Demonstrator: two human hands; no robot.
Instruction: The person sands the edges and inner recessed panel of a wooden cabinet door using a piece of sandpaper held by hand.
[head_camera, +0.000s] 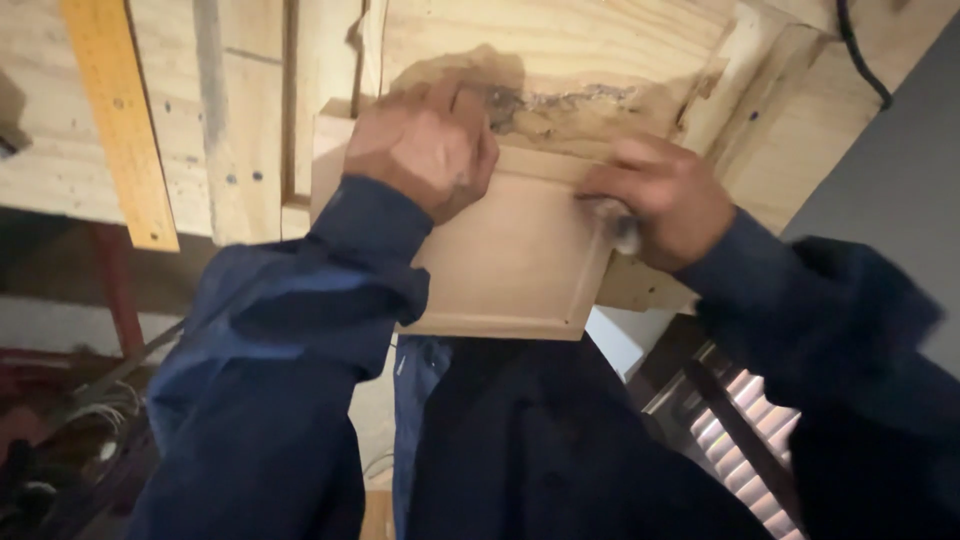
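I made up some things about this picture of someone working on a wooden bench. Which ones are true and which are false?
1. Both hands rest on a light wooden panel. True.
2. The left hand is a closed fist on the panel's top edge. True.
3. The person wears red sleeves. False: the sleeves are dark blue.
4. A yellow ruler lies on the bench to the left. True.
5. The right hand holds a hammer. False: no hammer shows; something small and grey sits under its fingers.
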